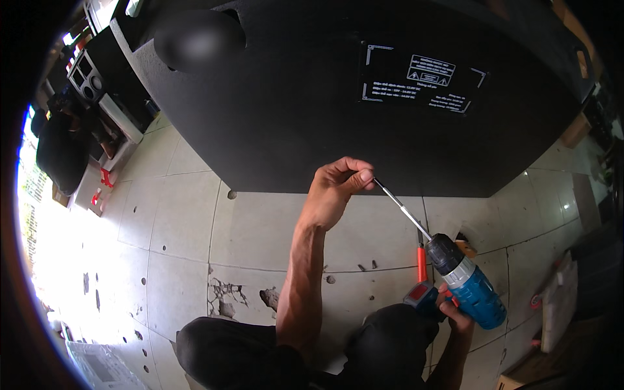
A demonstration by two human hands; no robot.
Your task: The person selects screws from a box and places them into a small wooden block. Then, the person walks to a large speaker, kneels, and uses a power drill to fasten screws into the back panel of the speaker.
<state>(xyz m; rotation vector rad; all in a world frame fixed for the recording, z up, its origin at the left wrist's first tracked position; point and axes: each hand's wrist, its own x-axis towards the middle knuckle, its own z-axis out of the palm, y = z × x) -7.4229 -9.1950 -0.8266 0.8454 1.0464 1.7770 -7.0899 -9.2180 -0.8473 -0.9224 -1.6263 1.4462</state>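
Knees in dark trousers (260, 354) sit lowest, on cracked pale floor tiles (175, 227). Just above them the right hand (455, 312) is wrapped around the grip of a blue cordless drill (471, 289), whose long bit (403, 209) slants up and left. The left hand (338, 188) pinches the bit's tip between thumb and fingers, right at the lower edge of a big black cabinet (312, 110) with a white-printed label (422, 81). An orange-handled screwdriver (422, 260) lies on the tiles beside the drill. Farther left, another person (62, 146) crouches by stacked equipment.
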